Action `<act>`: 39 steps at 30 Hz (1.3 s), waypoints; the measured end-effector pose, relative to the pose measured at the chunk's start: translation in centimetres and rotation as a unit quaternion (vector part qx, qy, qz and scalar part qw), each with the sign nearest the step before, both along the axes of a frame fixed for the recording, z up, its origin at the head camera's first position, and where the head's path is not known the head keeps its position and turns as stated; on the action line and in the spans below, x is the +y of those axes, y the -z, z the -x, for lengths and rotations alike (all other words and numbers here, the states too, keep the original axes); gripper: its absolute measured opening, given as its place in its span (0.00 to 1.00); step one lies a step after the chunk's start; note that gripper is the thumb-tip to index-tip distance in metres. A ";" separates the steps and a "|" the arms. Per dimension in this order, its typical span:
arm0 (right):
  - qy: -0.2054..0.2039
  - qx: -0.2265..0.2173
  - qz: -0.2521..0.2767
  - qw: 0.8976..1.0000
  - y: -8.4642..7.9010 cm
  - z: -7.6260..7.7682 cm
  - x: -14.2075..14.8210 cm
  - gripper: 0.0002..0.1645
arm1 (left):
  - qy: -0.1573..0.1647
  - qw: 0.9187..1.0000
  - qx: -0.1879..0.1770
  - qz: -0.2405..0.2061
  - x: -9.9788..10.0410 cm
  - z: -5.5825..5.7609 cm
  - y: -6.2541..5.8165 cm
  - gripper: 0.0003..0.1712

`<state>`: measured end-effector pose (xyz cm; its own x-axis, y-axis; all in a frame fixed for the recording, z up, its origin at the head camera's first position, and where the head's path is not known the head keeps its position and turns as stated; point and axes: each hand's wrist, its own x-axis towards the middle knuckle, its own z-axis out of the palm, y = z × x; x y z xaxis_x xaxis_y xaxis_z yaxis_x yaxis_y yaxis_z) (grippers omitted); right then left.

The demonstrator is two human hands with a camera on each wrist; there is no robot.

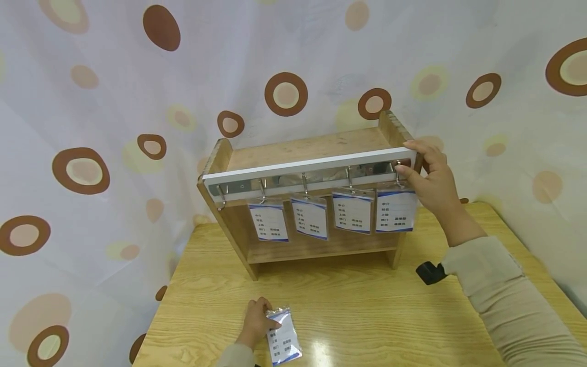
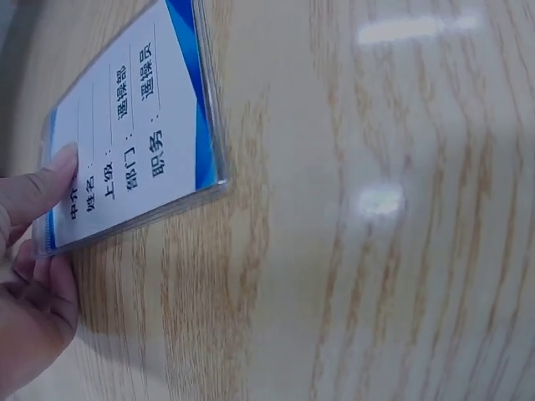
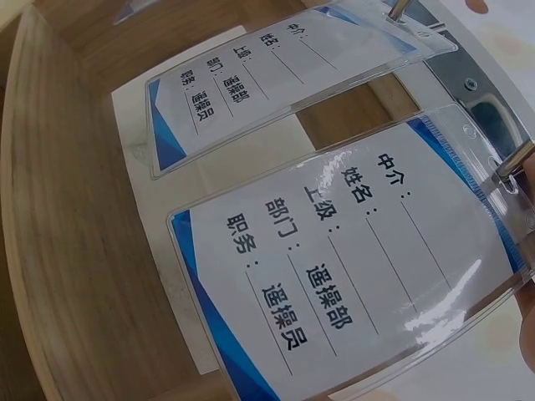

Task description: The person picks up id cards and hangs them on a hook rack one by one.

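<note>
My left hand point(image 1: 258, 322) pinches a clear-sleeved name badge point(image 1: 283, 339) low over the table, with the thumb on its printed face. In the left wrist view, that badge point(image 2: 138, 117) has blue corners and lined text. My right hand point(image 1: 433, 176) grips the right end of the hook rail point(image 1: 325, 176), thumb at the last hook and fingers over the top edge. Just below it hangs a badge point(image 1: 395, 210), seen large in the right wrist view as a sleeved badge point(image 3: 343, 267). Several badges hang side by side; the leftmost hook point(image 1: 221, 198) carries none.
A wooden shelf unit point(image 1: 312, 148) bears the rail along its upper front and stands on the wood-grain table point(image 1: 348, 306). Behind is a white sheet point(image 1: 321, 51) with brown circles. A small black object point(image 1: 430, 273) shows beside the right sleeve.
</note>
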<state>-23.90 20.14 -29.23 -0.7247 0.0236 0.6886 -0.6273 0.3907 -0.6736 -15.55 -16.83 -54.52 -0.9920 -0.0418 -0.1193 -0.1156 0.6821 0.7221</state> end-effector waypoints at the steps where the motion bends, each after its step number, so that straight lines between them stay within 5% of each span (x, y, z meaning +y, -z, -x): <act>1: -0.001 0.000 0.001 1.000 -0.1 -0.1 0.0 0.25 | -0.004 1.000 0.004 -0.007 -0.1 0.0 0.0 0.22; 8: 0.009 -0.005 -0.002 1.000 0.5 0.6 0.4 0.26 | -0.010 0.997 0.025 -0.066 -0.8 0.0 -0.5 0.17; 20: -0.002 -0.005 -0.002 1.000 -0.2 -0.2 -0.1 0.25 | -0.029 0.984 0.019 -0.174 -0.8 0.3 -1.8 0.16; 39: -0.023 0.052 0.018 0.998 1.6 1.7 0.7 0.26 | -0.025 0.972 0.048 -0.227 0.2 1.8 -5.5 0.16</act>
<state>-25.64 20.89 -30.78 -0.6497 0.0181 0.7600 -0.7114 0.3377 -0.6163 -17.32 -16.67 -48.97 -0.9975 -0.0546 -0.0444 -0.0582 0.2849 0.9568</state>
